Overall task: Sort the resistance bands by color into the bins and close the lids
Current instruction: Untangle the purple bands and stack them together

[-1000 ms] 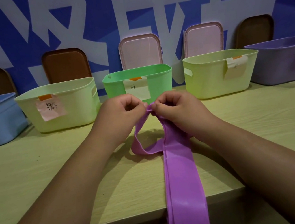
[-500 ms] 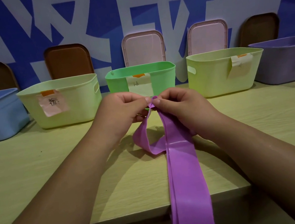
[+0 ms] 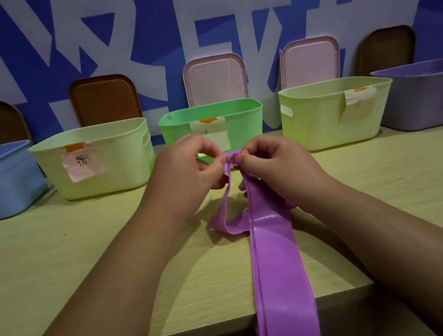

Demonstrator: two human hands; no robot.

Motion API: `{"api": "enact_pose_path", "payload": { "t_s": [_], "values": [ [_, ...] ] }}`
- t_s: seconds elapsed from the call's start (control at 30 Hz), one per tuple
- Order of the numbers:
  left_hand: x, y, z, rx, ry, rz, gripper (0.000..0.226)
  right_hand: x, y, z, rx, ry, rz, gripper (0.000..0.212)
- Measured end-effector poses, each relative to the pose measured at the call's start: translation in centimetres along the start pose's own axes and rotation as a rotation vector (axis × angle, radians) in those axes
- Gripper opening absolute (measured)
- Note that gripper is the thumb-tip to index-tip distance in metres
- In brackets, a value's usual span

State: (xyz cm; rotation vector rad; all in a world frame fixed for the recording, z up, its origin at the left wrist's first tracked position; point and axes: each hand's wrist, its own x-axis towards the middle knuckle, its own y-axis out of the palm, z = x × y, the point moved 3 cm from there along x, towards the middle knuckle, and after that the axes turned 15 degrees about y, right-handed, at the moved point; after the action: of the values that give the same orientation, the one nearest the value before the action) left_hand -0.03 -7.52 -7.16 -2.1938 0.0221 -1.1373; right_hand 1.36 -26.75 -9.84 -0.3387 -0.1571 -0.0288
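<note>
Two hands, left hand [image 3: 186,170] and right hand [image 3: 274,166], pinch one purple resistance band [image 3: 277,259] above the desk [image 3: 57,262], before the green bin [image 3: 242,125].

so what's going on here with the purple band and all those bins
A person pinches the top end of a purple resistance band between left hand and right hand, in front of the green bin. The rest trails across the table and hangs over its near edge. Five bins stand open in a row, the purple bin far right, lids propped against the wall behind. The band is in no bin yet.
</note>
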Motion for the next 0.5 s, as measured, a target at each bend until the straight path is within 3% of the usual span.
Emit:
{"api": "enact_pose_path", "payload": {
  "t_s": [0.1, 0.2, 0.5],
  "values": [
    [-0.04, 0.22, 0.0, -0.001, 0.052, 0.058, 0.026, 0.1, -0.09, -0.08, 0.007, -0.008, 0.003, 0.017],
    [0.05, 0.2, 0.12, -0.005, 0.094, 0.054, 0.026, -0.1, -0.1, 0.15, -0.01, -0.003, -0.029, 0.02],
    [-0.06, 0.26, 0.4, -0.097, -0.01, 0.021, 0.018, -0.11, -0.25, 0.04, 0.111, 0.074, -0.019, 0.019]
  ]
}}
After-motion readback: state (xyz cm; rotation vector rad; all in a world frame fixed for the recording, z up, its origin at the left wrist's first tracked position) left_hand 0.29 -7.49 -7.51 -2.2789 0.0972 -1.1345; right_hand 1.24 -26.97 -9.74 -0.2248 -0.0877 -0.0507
